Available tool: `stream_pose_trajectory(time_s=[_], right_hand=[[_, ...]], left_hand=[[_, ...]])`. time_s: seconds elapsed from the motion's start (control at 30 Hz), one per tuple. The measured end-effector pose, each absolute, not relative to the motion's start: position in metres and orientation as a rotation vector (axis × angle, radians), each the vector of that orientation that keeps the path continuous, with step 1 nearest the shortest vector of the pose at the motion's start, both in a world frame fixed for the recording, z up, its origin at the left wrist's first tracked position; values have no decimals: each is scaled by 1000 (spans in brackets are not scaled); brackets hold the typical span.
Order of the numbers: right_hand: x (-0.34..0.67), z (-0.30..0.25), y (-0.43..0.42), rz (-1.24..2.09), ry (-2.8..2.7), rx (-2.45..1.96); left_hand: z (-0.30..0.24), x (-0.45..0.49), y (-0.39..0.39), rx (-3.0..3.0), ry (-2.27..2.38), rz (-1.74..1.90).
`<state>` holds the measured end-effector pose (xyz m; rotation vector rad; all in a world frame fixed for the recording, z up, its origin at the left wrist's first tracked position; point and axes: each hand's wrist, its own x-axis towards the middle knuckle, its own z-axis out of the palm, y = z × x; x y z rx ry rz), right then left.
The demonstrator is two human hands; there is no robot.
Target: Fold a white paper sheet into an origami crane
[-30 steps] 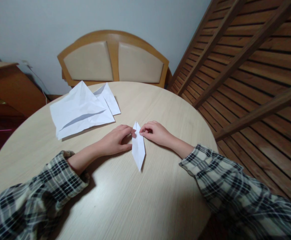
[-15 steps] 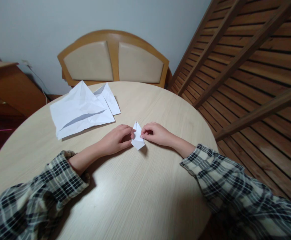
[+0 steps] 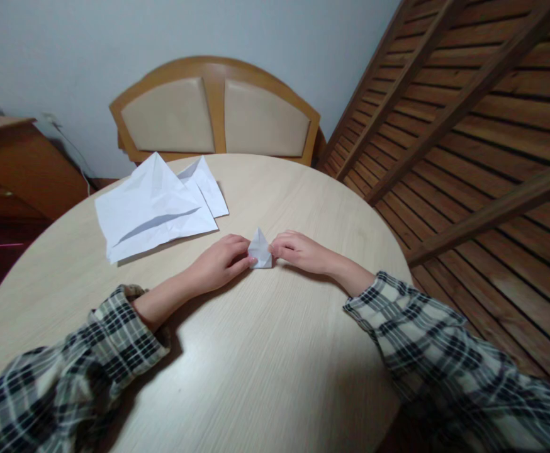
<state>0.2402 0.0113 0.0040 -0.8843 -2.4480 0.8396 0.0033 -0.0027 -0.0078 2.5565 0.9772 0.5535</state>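
A small folded white paper piece (image 3: 260, 250) lies on the round light-wood table (image 3: 256, 365), now a short triangle with its point away from me. My left hand (image 3: 221, 261) pinches its left lower corner, fingers curled together. My right hand (image 3: 299, 251) pinches the right lower corner in the same way. Both wrists rest on the tabletop, and plaid sleeves cover my forearms.
Two creased white paper sheets (image 3: 155, 207) lie overlapped at the far left of the table. A wooden chair with a padded back (image 3: 216, 116) stands behind the table. A slatted wooden wall (image 3: 473, 107) runs along the right, and a wooden cabinet (image 3: 17, 163) sits at left.
The long pointed paper has been folded: its near tip came up toward the far tip, leaving a short triangle. Both hands stayed at its sides and moved slightly closer to the table.
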Motion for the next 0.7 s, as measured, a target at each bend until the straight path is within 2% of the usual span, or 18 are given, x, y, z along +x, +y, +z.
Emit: stream_pose_trajectory(time_s=[0.7], right_hand=[[234, -3, 11, 680, -2441, -980]], left_hand=[[-6, 8, -5, 2542, 1073, 621]])
